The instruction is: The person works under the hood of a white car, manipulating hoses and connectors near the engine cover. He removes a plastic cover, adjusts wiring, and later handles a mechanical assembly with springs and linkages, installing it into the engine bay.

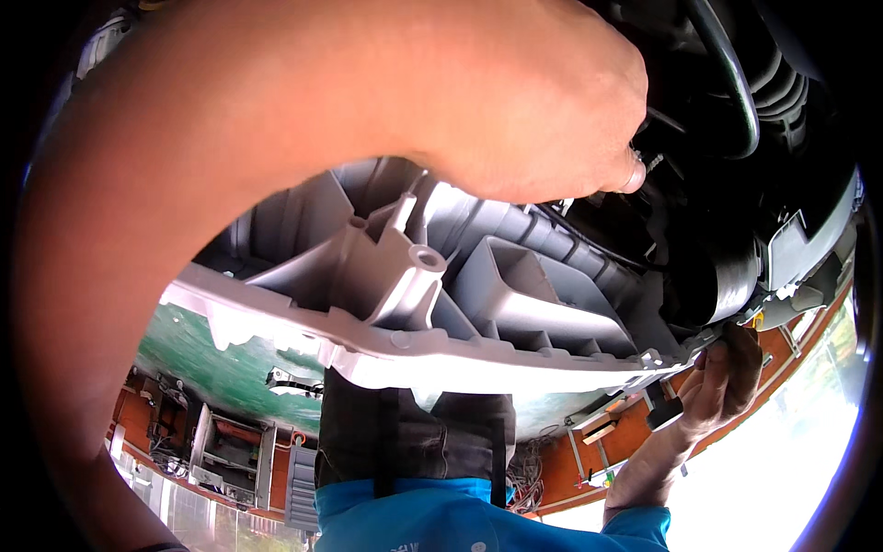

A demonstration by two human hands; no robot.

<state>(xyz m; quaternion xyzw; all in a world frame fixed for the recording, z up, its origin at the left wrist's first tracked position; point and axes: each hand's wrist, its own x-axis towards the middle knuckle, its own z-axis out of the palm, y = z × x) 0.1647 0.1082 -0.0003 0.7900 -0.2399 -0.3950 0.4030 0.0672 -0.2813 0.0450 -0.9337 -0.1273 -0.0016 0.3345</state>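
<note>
My left hand (552, 110) reaches across the top into a dark assembly (717, 230) of hoses, cable and black parts, its fingers curled with their grip hidden. Below it is a pale grey molded plastic part (414, 350) with ribs, bosses and box-like cavities. My right hand (722, 377) is raised at the lower right, fingers bent round that part's edge where it meets the dark assembly, beside a small black object (662, 414). A bent dark tube (736, 83) hangs at the upper right.
A green floor (202, 340) shows beyond the plastic part. Orange-brown workbenches (556, 483) with cables, a metal cart (235, 451) and a grey ribbed object (299, 488) stand around its edge. My blue shirt and dark trousers show at the bottom, with bright glare at the right.
</note>
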